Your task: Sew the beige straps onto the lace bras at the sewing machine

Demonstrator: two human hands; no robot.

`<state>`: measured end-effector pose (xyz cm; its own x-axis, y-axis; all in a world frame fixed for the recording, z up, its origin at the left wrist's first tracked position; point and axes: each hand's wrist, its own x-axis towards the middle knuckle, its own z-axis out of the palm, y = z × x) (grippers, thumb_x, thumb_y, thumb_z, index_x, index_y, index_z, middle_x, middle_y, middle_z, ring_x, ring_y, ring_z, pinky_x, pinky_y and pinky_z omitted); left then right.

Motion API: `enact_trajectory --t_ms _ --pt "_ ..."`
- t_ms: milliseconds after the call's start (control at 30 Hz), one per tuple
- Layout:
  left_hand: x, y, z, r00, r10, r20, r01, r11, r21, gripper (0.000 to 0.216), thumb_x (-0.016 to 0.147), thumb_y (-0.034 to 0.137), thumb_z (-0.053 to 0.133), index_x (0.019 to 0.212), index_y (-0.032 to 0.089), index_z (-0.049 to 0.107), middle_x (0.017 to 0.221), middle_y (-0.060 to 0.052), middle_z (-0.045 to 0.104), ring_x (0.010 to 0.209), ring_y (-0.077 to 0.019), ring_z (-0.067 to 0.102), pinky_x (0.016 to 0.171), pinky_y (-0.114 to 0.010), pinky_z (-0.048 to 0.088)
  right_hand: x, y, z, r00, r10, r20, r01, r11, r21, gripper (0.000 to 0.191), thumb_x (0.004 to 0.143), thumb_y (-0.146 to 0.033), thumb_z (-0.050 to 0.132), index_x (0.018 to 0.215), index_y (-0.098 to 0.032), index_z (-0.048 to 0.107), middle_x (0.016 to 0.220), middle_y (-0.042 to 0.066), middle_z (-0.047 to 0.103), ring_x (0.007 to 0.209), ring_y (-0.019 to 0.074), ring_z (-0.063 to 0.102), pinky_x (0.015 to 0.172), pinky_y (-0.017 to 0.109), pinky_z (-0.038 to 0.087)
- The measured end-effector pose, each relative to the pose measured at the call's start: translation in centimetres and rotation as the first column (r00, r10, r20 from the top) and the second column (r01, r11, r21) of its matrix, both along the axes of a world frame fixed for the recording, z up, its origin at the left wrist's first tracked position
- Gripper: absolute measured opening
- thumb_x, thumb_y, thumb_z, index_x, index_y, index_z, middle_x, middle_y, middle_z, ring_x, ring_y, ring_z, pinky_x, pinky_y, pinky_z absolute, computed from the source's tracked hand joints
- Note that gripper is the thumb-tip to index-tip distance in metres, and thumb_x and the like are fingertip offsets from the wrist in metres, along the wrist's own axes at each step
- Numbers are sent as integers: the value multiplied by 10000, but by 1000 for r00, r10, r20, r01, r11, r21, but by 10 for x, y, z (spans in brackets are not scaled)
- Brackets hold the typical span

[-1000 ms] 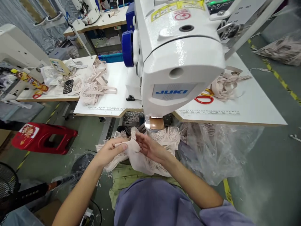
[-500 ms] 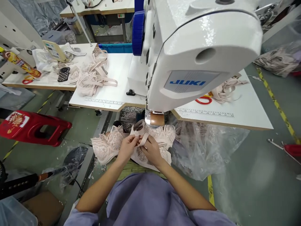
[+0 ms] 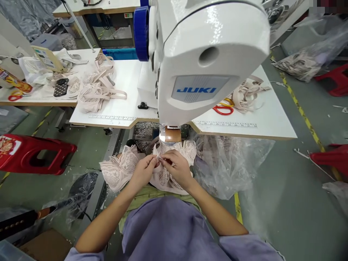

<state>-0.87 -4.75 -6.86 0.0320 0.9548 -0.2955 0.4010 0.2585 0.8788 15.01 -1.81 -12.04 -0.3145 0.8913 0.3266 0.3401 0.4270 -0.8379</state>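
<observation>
A pale pink lace bra [image 3: 119,170] lies across my lap, just below the white JUKI sewing machine [image 3: 201,58]. My left hand [image 3: 143,172] and my right hand [image 3: 176,166] meet over its middle. Both hands are closed in a pinch on a narrow strap of the bra [image 3: 160,159], fingertips touching each other. The lace cups spread out to the left and behind my fingers. The machine's head hides the needle area above my hands.
The white sewing table [image 3: 266,123] carries red-handled scissors [image 3: 224,108], a heap of pink straps [image 3: 244,96] and a pile of lace bras [image 3: 95,90]. A clear plastic bag [image 3: 231,163] hangs at my right. Red stools [image 3: 32,154] stand on the floor.
My hands drew closer together and tightened from holding a loose strap loop to a fine pinch at one point. The camera view shifted slightly right.
</observation>
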Motion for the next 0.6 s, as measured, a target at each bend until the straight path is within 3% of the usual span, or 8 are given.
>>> enact_trajectory --t_ms 100,200,233,300,367,467,600 --pt "1 6 -6 997 18 -71 -14 999 49 339 965 436 430 745 196 527 685 24 516 673 -147 497 630 -245 367 4 -4 -9 994 19 104 -42 974 222 184 959 -231 539 953 -232 723 926 64 728 871 182 678 771 311 565" --pt "-3 12 -14 995 -5 -103 16 995 98 366 944 462 462 696 198 515 629 17 512 634 -159 492 614 -258 350 33 30 -13 911 88 404 -180 964 196 198 951 -253 533 1012 -258 722 1027 34 741 963 160 678 841 266 552" --pt "-6 14 -18 993 -37 -110 49 993 103 393 953 468 440 673 201 508 607 14 517 610 -159 495 604 -259 349 50 53 -10 865 51 499 -148 976 157 238 958 -240 504 1078 -254 709 1086 39 732 1019 163 667 882 269 541" --pt "-11 16 -24 975 -114 -189 135 986 100 415 963 483 403 669 207 504 603 7 546 588 -160 512 586 -255 351 92 108 1 772 -133 622 50 987 149 373 970 -149 390 1252 -184 632 1243 108 673 1165 203 608 998 339 492" --pt "-14 15 -30 938 -182 -294 219 971 97 416 959 489 390 664 215 494 591 1 567 580 -168 540 577 -256 357 134 166 20 681 -296 669 219 955 200 474 954 -59 287 1365 -77 521 1383 218 557 1292 273 508 1086 470 403" --pt "-16 11 -39 903 -257 -343 308 946 100 402 953 494 375 713 223 551 659 -28 654 633 -192 618 603 -261 415 174 227 44 582 -305 754 254 949 188 350 960 -103 412 1260 -44 583 1244 233 624 1192 292 569 1026 465 442" --pt "-18 13 -49 948 -192 -253 226 968 113 447 934 598 385 850 239 639 729 -53 705 709 -222 679 647 -265 493 183 244 52 500 -225 836 203 969 139 278 962 -309 583 1179 -138 612 1093 81 662 976 205 643 884 414 530"
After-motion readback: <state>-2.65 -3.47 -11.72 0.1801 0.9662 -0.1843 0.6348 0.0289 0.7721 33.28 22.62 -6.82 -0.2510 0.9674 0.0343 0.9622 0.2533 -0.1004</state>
